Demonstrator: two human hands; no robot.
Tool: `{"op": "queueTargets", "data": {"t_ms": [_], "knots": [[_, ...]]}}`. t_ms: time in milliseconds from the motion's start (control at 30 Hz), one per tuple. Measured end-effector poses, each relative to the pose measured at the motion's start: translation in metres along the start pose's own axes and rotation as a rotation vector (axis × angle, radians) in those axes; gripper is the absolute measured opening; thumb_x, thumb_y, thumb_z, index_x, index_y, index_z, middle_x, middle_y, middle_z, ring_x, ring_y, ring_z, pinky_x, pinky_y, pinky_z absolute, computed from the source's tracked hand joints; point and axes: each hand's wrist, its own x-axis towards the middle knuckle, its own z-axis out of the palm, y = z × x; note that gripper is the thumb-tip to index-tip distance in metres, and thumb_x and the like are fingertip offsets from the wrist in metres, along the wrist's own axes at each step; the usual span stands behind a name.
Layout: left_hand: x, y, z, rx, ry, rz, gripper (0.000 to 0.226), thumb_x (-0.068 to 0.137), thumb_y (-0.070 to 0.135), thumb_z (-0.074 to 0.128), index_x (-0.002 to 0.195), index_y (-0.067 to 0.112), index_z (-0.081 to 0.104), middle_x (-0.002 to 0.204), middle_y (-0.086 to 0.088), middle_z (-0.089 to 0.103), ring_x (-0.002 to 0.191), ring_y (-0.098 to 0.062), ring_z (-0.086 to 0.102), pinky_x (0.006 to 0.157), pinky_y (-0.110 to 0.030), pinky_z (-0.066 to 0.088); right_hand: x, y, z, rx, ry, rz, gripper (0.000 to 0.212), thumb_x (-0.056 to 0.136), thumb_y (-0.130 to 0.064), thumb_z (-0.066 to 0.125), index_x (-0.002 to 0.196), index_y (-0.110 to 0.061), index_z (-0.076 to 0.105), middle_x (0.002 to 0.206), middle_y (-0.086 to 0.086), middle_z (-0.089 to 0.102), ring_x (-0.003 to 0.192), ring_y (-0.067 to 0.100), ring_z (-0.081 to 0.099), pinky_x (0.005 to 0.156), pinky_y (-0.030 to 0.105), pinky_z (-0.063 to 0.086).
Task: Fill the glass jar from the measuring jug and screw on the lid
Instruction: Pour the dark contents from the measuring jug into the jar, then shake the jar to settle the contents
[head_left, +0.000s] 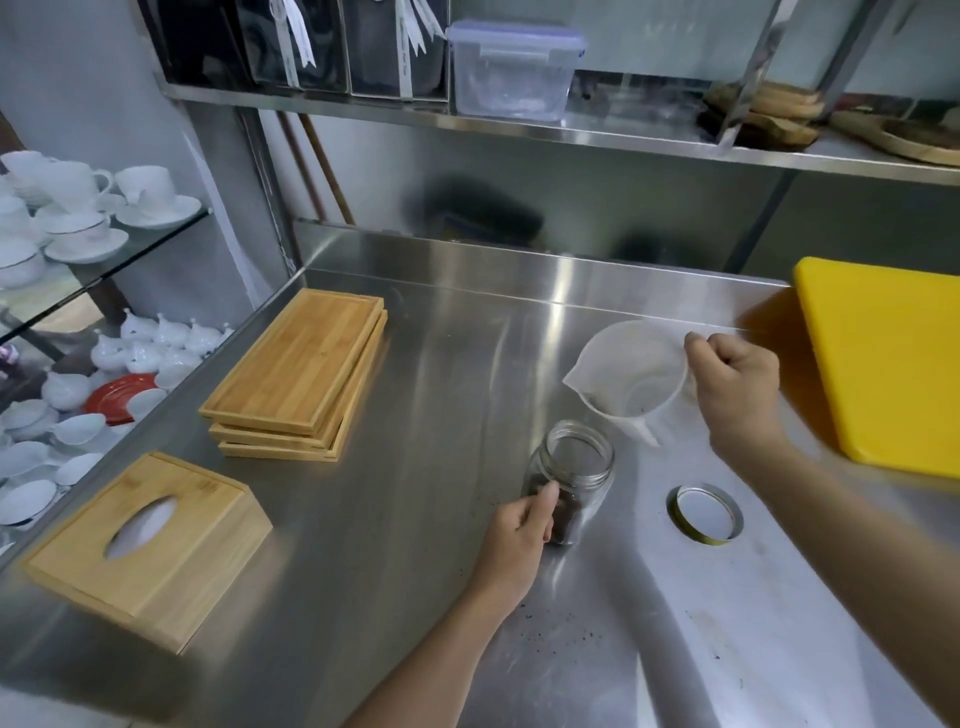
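Seeing even, cool indoor light, fairly bright. Broad glare streaks run down the brushed stainless steel worktop (415, 364), strongest near its back edge and beside the person's right hand (737, 395). Soft shadows only: under the stack of flat bamboo trays (296, 374) and a dark smear reflected in the steel back panel (483, 213). Wide-angle warp bends the steel upper shelf (519, 124) and the worktop's edges. Motion blur smears the yellow plastic cutting board (888, 364) and right forearm. The white china cups (78, 208) at left look soft, slightly blown out.
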Motion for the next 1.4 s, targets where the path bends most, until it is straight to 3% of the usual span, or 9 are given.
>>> {"op": "queueTargets", "data": {"t_ms": [167,367,600,733,900,1033,1167,1233,1400], "knots": [[-0.001,0.003,0.000,0.017,0.002,0.006,0.049,0.080,0.058,0.048,0.052,0.020,0.036,0.051,0.004,0.031,0.054,-0.014,0.028,0.054,-0.029,0.024,0.011,0.036,0.006,0.143,0.082,0.398,0.034,0.090,-0.012,0.054,0.075,0.018,0.054,0.066,0.018,0.028,0.061,0.021,0.031,0.054,0.030,0.030],[-0.002,0.005,0.001,0.017,0.015,0.046,0.047,0.095,0.035,0.045,0.057,0.007,0.040,0.051,0.001,0.029,0.056,-0.016,0.027,0.049,-0.020,0.023,0.011,0.069,0.014,0.350,0.122,0.639,0.039,0.093,-0.017,0.055,0.057,-0.012,0.042,0.047,0.000,0.036,0.050,0.016,0.028,0.041,0.018,0.030],[-0.001,0.007,0.001,0.017,0.017,0.044,0.058,0.083,0.049,0.044,0.056,-0.001,0.033,0.051,0.002,0.028,0.058,-0.020,0.027,0.050,-0.020,0.024,-0.001,0.078,0.018,0.428,0.103,0.707,0.030,0.095,-0.015,0.050,0.066,-0.010,0.050,0.058,0.006,0.038,0.050,0.013,0.033,0.046,0.017,0.034],[0.001,0.006,0.002,0.007,0.026,0.027,0.053,0.077,0.057,0.047,0.052,0.012,0.037,0.049,0.003,0.031,0.055,-0.016,0.029,0.051,-0.020,0.025,-0.010,0.080,0.014,0.232,0.013,0.654,0.019,0.092,-0.013,0.052,0.077,-0.003,0.057,0.062,0.008,0.047,0.057,0.016,0.042,0.065,0.026,0.037],[0.001,0.010,0.010,-0.080,0.058,-0.007,0.047,0.080,0.048,0.050,0.049,0.015,0.037,0.051,-0.003,0.035,0.050,-0.012,0.031,0.051,-0.019,0.028,-0.012,0.086,0.009,0.025,0.121,0.537,0.026,0.097,-0.020,0.048,0.094,0.004,0.060,0.084,0.013,0.055,0.075,0.022,0.048,0.062,0.031,0.037],[0.001,0.010,0.014,-0.132,0.081,-0.056,0.049,0.091,0.036,0.053,0.050,0.012,0.041,0.047,0.003,0.039,0.047,-0.010,0.035,0.049,-0.012,0.031,-0.021,0.075,0.003,-0.061,0.142,0.238,0.014,0.097,-0.016,0.048,0.087,-0.007,0.053,0.080,0.006,0.052,0.076,0.020,0.047,0.059,0.018,0.040],[0.001,0.009,0.015,-0.181,0.075,-0.082,0.047,0.090,0.031,0.053,0.049,0.012,0.043,0.046,0.005,0.043,0.044,-0.008,0.038,0.049,-0.010,0.034,-0.047,0.059,0.005,0.096,-0.019,0.000,0.011,0.089,-0.028,0.058,0.087,-0.018,0.054,0.076,-0.004,0.055,0.071,0.008,0.051,0.066,0.022,0.045],[0.000,0.011,0.015,-0.195,0.072,-0.090,0.047,0.091,0.031,0.053,0.049,0.012,0.044,0.046,0.005,0.044,0.044,-0.008,0.039,0.049,-0.010,0.034,-0.067,0.057,0.009,0.124,-0.162,-0.077,0.016,0.083,-0.039,0.055,0.095,-0.029,0.052,0.085,-0.008,0.056,0.076,-0.001,0.051,0.071,0.013,0.043],[0.000,0.012,0.013,-0.189,0.066,-0.067,0.047,0.091,0.030,0.053,0.048,0.014,0.046,0.047,0.003,0.044,0.047,-0.009,0.041,0.050,-0.011,0.035,-0.094,0.073,0.020,0.014,-0.523,-0.072,0.062,0.077,-0.047,0.061,0.129,-0.027,0.036,0.129,-0.010,0.047,0.120,0.001,0.042,0.099,0.011,0.032]]}}
